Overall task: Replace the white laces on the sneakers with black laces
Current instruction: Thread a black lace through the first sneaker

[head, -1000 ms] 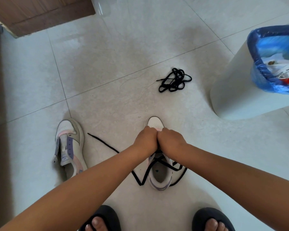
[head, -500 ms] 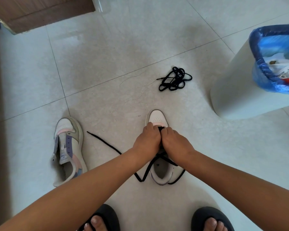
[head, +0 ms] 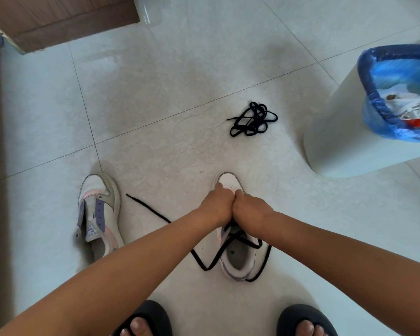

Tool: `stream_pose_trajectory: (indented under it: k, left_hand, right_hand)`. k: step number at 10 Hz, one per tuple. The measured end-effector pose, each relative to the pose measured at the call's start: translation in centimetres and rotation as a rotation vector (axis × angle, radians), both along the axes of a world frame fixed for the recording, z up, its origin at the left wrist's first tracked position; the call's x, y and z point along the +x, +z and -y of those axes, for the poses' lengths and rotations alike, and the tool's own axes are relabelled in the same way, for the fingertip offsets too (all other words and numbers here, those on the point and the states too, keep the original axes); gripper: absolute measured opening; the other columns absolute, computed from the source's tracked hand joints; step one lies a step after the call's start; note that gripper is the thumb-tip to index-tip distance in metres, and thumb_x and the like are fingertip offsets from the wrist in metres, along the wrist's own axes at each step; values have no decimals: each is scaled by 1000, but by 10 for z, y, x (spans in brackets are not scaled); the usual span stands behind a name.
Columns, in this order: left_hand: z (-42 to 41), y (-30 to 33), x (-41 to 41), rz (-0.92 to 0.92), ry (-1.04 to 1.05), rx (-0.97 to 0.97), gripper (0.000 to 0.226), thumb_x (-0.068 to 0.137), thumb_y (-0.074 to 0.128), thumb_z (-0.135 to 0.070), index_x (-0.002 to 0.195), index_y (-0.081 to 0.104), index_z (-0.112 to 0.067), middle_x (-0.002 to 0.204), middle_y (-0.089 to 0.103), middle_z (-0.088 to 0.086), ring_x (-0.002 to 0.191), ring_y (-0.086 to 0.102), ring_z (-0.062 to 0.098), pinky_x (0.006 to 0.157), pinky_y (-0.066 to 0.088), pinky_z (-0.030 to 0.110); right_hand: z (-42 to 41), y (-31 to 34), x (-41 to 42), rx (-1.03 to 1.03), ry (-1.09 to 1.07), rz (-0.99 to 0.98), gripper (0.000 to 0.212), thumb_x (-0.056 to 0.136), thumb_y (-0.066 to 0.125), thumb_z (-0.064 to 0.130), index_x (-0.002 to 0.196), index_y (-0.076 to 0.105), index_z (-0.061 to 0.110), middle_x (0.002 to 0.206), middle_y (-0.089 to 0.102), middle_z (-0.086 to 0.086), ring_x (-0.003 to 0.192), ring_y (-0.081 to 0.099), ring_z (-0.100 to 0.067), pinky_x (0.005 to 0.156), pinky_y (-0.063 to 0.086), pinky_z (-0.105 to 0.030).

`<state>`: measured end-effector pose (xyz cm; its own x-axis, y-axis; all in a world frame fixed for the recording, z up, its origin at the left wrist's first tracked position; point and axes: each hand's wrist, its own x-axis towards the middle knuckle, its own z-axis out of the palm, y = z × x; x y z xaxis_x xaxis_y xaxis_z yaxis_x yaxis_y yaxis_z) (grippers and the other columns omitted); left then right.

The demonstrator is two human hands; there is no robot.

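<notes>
A white sneaker [head: 229, 181] with purple trim stands on the floor, toe pointing away from me. A black lace [head: 204, 264] crosses its eyelets, and the lace's loose ends trail left and loop round the heel. My left hand [head: 215, 207] and my right hand [head: 251, 210] press together, fingers curled down over the eyelets just behind the toe, pinching the lace there. Their fingertips are hidden. The second sneaker [head: 100, 209] lies to the left without a lace. A bundled spare black lace [head: 252, 120] lies further away.
A white bin [head: 337, 132] with a blue liner [head: 398, 69] stands at the right and holds white laces [head: 407, 107]. A wooden door [head: 58, 18] is at the top left. My feet in black slippers [head: 143, 321] are at the bottom edge.
Both hands stay pressed together on the sneaker and have shifted slightly toward its toe. The bit of black lace seen between them half a second ago is now covered.
</notes>
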<state>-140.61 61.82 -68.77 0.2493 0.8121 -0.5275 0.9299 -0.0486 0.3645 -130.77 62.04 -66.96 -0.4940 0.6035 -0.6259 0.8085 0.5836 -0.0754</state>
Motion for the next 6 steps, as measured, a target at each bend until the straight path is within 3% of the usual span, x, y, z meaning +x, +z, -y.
stream_pose_trajectory:
  k: [1,2,3,4,5,6]
  left_hand:
    - [10,-1,2,22,69,47,30,93,44,-3,123,48,0,126,41,19,111,50,31,91,45,34]
    - [20,-3,3,40,137,113,30,91,42,1,121,46,2,122,38,20,96,47,27,76,41,27]
    - [27,-5,5,44,156,227,28,81,46,12,107,51,3,106,42,17,84,45,24,61,34,24]
    - [28,-9,3,79,175,375,29,65,56,21,88,56,3,84,46,15,70,48,21,51,35,23]
    - [30,-4,-7,-9,112,419,17,70,59,8,78,56,-6,74,42,5,68,31,16,61,29,25]
    - [31,-7,-15,-116,101,385,11,72,56,-3,65,56,-11,64,42,2,69,27,18,65,23,30]
  right_hand:
    - [0,-2,4,5,-73,-65,43,92,40,-5,135,35,0,126,41,-19,108,52,-30,78,42,-32]
    - [0,-10,12,47,-122,-138,35,90,43,-6,124,44,1,118,46,-18,89,53,-28,64,35,-27]
    - [5,-18,17,109,-90,-171,28,64,70,-9,88,58,0,80,54,-16,56,45,-23,44,6,-18]
    - [1,-21,18,201,-112,-234,38,37,76,-12,68,58,-1,60,50,-14,42,40,-18,46,-5,-17]
    - [-8,-2,16,185,-267,-409,25,77,66,2,100,54,0,89,47,-13,55,29,-10,46,16,-17]
    - [-7,-7,19,127,-309,-435,22,95,41,9,116,45,2,107,42,-13,71,36,-17,54,26,-17]
